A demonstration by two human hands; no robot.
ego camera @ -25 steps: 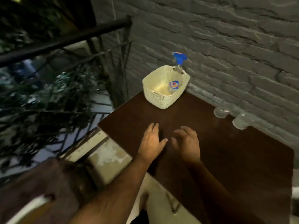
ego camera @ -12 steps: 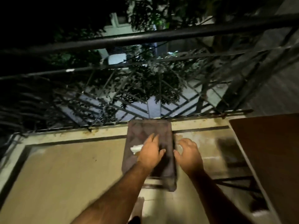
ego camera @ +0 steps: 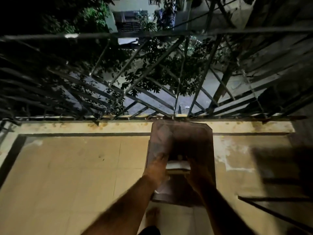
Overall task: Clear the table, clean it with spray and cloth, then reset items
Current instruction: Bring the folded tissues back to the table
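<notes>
A brown stool (ego camera: 191,138) stands on the balcony floor against the railing's base. On its seat lies a flat white folded item (ego camera: 177,166), perhaps a cloth; blur hides its detail. My left hand (ego camera: 159,165) holds its left end and my right hand (ego camera: 198,173) holds its right end, fingers curled around it. The table, the basket and the spray bottle are out of view.
A black metal railing (ego camera: 152,92) runs across the view behind the stool, with trees and a street below. Beige floor tiles (ego camera: 76,175) spread to the left. Dark thin bars (ego camera: 274,200) and a shadow lie low on the right.
My view swung from the table to the stool by the railing and moved closer. Both hands came down from open above the seat and closed on the white item.
</notes>
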